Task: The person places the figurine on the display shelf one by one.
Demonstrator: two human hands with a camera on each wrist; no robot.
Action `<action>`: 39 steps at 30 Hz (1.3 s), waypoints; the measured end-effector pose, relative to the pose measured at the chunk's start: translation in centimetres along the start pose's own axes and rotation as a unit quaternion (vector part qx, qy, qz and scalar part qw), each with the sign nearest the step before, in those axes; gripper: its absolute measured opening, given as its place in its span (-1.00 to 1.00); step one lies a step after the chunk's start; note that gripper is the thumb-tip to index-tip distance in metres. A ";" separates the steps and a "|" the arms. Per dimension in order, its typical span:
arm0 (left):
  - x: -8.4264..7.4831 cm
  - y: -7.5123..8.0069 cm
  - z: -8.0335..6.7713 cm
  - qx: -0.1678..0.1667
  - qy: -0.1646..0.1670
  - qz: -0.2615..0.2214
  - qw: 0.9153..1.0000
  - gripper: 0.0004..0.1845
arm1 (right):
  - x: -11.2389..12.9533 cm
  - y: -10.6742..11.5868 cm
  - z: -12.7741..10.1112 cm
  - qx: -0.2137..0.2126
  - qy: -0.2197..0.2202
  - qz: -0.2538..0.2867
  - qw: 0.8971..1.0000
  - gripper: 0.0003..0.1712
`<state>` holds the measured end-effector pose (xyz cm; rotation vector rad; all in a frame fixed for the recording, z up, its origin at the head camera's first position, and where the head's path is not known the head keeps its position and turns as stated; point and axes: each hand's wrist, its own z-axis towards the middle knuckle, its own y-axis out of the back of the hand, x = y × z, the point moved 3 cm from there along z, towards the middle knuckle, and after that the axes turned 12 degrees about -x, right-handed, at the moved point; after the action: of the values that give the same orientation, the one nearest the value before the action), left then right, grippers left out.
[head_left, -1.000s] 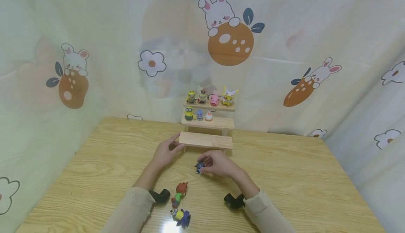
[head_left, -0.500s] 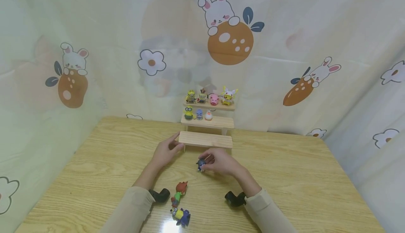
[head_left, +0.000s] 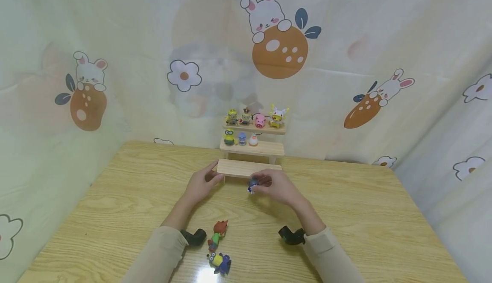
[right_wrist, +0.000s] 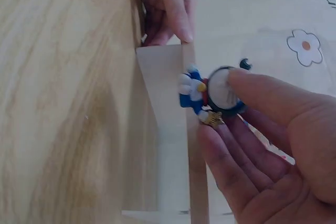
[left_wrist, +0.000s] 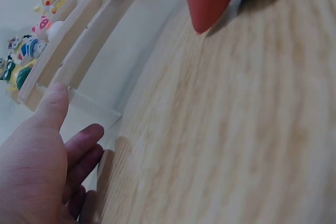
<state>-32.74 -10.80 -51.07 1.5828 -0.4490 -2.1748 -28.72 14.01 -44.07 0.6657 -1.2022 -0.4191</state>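
My right hand (head_left: 279, 185) pinches a small blue-and-white figurine (head_left: 252, 185) by its head, just in front of the lowest step of the wooden display stand (head_left: 236, 167). The right wrist view shows the figurine's (right_wrist: 197, 94) white face, red collar, yellow bell and a gold star-like piece. Held sideways in that view, it overlaps the step's front edge. My left hand (head_left: 200, 186) stays at the left end of the lowest step, thumb touching the board and fingers loosely extended. In the left wrist view, the left thumb (left_wrist: 52, 108) meets the step's end.
Several figurines, including a pink pig (head_left: 260, 121) and a white hen-like one (head_left: 253, 140), stand on the upper steps. A red-haired figurine (head_left: 218, 235) and a yellow-and-purple one (head_left: 220, 263) lie on the table (head_left: 369, 214) between my forearms. A printed curtain (head_left: 134, 103) hangs behind.
My right hand has carried the figurine forward and slightly right, from over the table to the lowest step's front edge. The left hand has stayed in place.
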 end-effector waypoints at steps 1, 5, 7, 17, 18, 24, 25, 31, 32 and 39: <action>0.0 0.0 0.0 0.000 0.000 0.000 1.000 -0.34 | 0.0 0.2 0.1 -0.012 -0.005 0.005 1.000 -0.59; 0.1 0.1 0.1 -0.002 0.001 -0.001 1.000 -0.35 | 0.0 1.0 0.5 -0.063 -0.028 0.025 0.997 -0.55; 0.1 0.1 0.1 -0.002 0.001 0.000 1.000 -0.35 | 0.0 1.5 0.7 -0.090 -0.039 0.030 0.995 -0.54; -0.3 0.4 0.3 -0.004 -0.006 0.002 1.000 -0.34 | -0.1 3.1 1.2 -0.193 -0.063 0.085 0.975 -0.52; -0.4 0.4 0.2 -0.005 -0.006 0.002 1.000 -0.34 | 0.0 3.3 1.2 -0.198 -0.063 0.089 0.974 -0.52; -0.2 0.2 0.1 -0.007 -0.005 0.006 1.000 -0.33 | -0.1 3.9 1.4 -0.226 -0.055 0.097 0.968 -0.51; -0.2 0.2 0.1 -0.005 -0.004 0.006 1.000 -0.33 | -0.3 4.1 1.5 -0.229 -0.057 0.094 0.967 -0.50; -0.2 0.0 0.0 0.000 0.004 0.001 1.000 -0.34 | -0.3 5.2 2.9 -0.247 -0.055 0.069 0.965 -0.49; -0.2 0.0 -0.1 -0.001 0.005 0.001 1.000 -0.34 | -0.2 5.4 3.2 -0.250 -0.049 0.061 0.965 -0.50; 0.0 0.1 -0.1 -0.001 0.004 0.000 1.000 -0.34 | -0.4 6.0 5.2 -0.245 -0.025 0.012 0.969 -0.54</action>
<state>-32.69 -10.87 -51.09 1.5896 -0.4454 -2.1685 -34.08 17.42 -39.20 0.2142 -1.0938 -0.6883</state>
